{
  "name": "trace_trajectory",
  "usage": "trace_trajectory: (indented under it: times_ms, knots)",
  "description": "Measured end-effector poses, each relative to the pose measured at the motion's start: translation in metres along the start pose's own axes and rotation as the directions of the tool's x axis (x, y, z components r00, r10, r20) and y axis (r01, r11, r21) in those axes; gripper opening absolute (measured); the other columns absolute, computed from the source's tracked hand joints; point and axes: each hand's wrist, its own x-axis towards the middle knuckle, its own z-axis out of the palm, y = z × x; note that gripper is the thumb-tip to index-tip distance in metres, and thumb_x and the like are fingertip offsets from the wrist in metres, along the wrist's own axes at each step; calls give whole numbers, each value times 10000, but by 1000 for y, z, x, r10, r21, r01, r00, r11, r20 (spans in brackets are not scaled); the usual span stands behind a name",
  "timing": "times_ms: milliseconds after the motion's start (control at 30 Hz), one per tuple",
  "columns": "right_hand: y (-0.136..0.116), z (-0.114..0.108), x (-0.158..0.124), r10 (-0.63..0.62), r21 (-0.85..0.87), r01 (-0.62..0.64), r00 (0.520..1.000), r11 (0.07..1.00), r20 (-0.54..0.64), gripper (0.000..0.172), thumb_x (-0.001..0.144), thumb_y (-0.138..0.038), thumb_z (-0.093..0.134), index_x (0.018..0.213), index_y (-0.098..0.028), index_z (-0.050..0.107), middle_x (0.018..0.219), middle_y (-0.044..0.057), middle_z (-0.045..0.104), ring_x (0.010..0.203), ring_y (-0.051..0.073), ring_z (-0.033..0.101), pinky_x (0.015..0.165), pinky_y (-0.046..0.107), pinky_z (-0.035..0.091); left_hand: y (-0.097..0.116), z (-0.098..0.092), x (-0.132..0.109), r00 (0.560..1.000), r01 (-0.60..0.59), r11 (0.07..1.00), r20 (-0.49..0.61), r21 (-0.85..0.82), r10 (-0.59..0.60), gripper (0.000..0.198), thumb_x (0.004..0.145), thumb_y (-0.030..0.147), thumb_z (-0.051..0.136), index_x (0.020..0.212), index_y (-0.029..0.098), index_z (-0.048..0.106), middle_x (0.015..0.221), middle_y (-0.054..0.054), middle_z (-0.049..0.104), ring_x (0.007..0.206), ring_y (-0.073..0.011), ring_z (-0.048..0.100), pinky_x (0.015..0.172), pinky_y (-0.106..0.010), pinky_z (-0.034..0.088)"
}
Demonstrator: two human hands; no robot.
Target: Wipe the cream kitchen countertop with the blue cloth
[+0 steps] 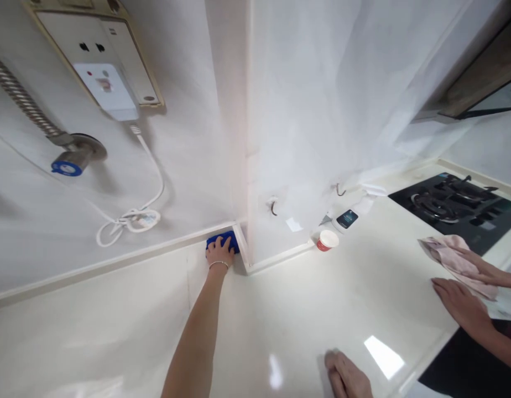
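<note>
**Q:** Left hand, entry one?
**A:** I logged my left hand (219, 253) curled over a blue cloth (223, 239), fingers together, pressing it into the corner where the upstand (114, 262) met the cream worktop (259, 331).

**Q:** Right hand?
**A:** Lying flat on the worktop, fingers together, holding nothing: my right hand (347, 377).

**Q:** Step and next move?
**A:** I judged the cloth seated in the corner; the next move called for keeping it firm along that seam. Another person's hand (458, 304) lay well apart, by a pink cloth (457, 260).

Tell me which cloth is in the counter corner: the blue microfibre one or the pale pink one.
The blue cloth, under the left hand, is in the corner. The pink cloth is by the black gas hob, in another person's hands.
</note>
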Motion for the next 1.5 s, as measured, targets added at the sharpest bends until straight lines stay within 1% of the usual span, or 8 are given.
trace_trajectory:
  times_ms: [167, 367, 567, 700, 967, 1267, 1400, 1500]
  knots:
    - [-15, -6, 12, -22, 16, 23, 999, 1000, -40, 192, 971, -163, 460, 974, -265, 622, 812, 9, 648, 712, 173, 668, 652, 266, 555, -8, -9, -62, 999, -23, 1000, 34, 20, 22, 537, 898, 443, 506, 1423, 356, 573, 1494, -87, 502, 1285, -384, 416, 1068, -560, 401]
    - [-19, -5, 13, -3, 35, 4, 999, 999, -37, 219, 971, -139, 419, 928, -245, 607, 816, 4, 622, 732, 159, 629, 703, 269, 511, -1, -5, -196, 993, -114, 993, 13, 21, 114, 488, 903, 375, 531, 1385, 376, 609, 1425, -89, 529, 1236, -337, 460, 1007, -518, 453]
    - [-15, -2, 12, -39, 7, 39, 997, 999, -67, 215, 973, -133, 405, 952, -238, 591, 835, 7, 621, 752, 162, 634, 701, 266, 490, 51, 35, -334, 963, -268, 962, 4, -56, 269, 550, 833, 277, 620, 1365, 418, 621, 1388, -74, 574, 1237, -325, 494, 1037, -525, 451]
    - [-15, -3, 11, -53, 20, 54, 996, 998, -71, 227, 953, -117, 406, 958, -237, 600, 834, 5, 629, 750, 159, 642, 717, 265, 493, 76, 63, -383, 937, -346, 920, -21, -186, 348, 606, 824, 342, 654, 1410, 463, 561, 1431, -72, 565, 1268, -367, 482, 1059, -600, 436]
    - [-17, -3, 13, -58, 18, 60, 994, 998, -90, 235, 936, -103, 405, 941, -234, 600, 826, 2, 631, 743, 158, 640, 714, 258, 493, 70, 61, -383, 904, -418, 880, -10, -225, 427, 559, 832, 313, 663, 1372, 441, 606, 1405, -88, 602, 1244, -361, 536, 1032, -602, 494]
    - [-13, 2, 12, -17, 91, 29, 991, 995, -133, 242, 943, -103, 394, 967, -245, 588, 833, -2, 637, 740, 161, 654, 696, 263, 530, 18, 22, -304, 865, -415, 855, 155, -312, 477, 541, 859, 314, 599, 1397, 369, 597, 1495, -53, 588, 1366, -306, 527, 1185, -566, 432]
    - [-28, 5, 20, 1, 113, 25, 976, 993, -218, 347, 930, -113, 410, 1215, -236, 564, 981, 51, 680, 861, 205, 683, 767, 325, 585, -15, 14, -282, 949, -290, 912, 38, -289, 314, 554, 941, 485, 439, 1455, 301, 538, 1542, -43, 547, 1411, -221, 505, 1216, -424, 415]
    - [-61, 17, 38, -115, 139, 137, 981, 981, -153, 579, 879, -135, 467, 1452, -217, 438, 1292, 139, 624, 1172, 287, 620, 999, 441, 549, -47, 9, -274, 995, -90, 978, -53, -187, 81, 629, 915, 502, 428, 1464, 210, 530, 1593, -117, 476, 1513, -301, 361, 1259, -507, 323]
